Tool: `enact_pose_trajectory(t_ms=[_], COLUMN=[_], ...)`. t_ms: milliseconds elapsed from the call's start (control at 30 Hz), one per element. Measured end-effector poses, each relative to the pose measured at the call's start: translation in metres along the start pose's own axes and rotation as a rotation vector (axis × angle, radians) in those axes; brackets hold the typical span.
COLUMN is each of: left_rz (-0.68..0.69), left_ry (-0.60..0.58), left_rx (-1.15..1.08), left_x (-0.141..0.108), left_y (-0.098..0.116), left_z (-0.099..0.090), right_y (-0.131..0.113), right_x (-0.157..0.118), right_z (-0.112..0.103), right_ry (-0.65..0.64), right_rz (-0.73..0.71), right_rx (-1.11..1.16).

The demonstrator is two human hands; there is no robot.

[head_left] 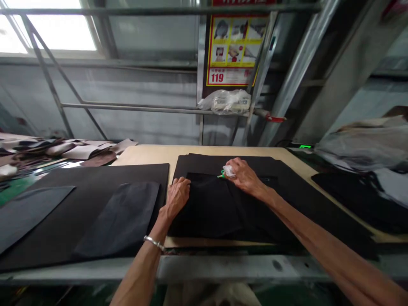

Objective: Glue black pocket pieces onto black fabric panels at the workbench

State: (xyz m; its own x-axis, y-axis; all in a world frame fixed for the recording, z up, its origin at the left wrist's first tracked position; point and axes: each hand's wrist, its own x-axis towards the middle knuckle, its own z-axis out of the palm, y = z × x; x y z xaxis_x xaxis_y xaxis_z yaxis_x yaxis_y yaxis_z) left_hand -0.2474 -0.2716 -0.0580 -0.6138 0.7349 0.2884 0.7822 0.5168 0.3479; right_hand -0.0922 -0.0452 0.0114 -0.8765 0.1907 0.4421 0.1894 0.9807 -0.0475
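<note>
A black fabric piece (210,204) lies on a larger dark sheet (287,187) in front of me. At its upper left corner is my left hand (179,191), with curled fingers closed on the edge. My right hand (245,175) is closed around a small white, crumpled-looking object (228,171) with a thin green tip. That tip points left, over the fabric's top edge. The exact kind of object cannot be made out. A second dark piece lies under my right forearm, hard to tell from the sheet below.
To the left, two dark grey cut pieces (123,216) lie on a black board (92,178). Piled scraps (86,148) stand farther left. Black cloth (357,195) and plastic-covered material (376,140) are at right. A metal rail (223,267) runs along the near edge.
</note>
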Motion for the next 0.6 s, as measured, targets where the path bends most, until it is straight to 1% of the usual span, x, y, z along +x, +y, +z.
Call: enact_pose_trajectory(t_ms=[67,167,400,467,533,600], left_rz=[-0.007,-0.003,-0.005,-0.010,-0.012,-0.003], left_ry=[0.013,0.036,0.051,0.053,0.051,0.049], left_rx=[0.010,0.012,-0.003,-0.006,-0.005,0.003], left_x=[0.001,0.002,0.001,0.001,0.001,0.001], left_y=[0.001,0.001,-0.002,-0.002,-0.002,-0.003], left_z=[0.002,0.007,0.011,0.011,0.012,0.013], right_y=[-0.003,-0.018,-0.080,-0.091,-0.090,-0.074], right_x=[-0.004,-0.001,0.024,0.027,0.027,0.021], right_z=[-0.002,0.000,0.020,0.023,0.023,0.019], right_ry=[-0.005,-0.018,-0.026,-0.025,-0.023,-0.008], right_rz=[0.014,0.013,0.010,0.010,0.023,0.040], right_rx=[-0.006,-0.015,0.031,0.053,0.045,0.011])
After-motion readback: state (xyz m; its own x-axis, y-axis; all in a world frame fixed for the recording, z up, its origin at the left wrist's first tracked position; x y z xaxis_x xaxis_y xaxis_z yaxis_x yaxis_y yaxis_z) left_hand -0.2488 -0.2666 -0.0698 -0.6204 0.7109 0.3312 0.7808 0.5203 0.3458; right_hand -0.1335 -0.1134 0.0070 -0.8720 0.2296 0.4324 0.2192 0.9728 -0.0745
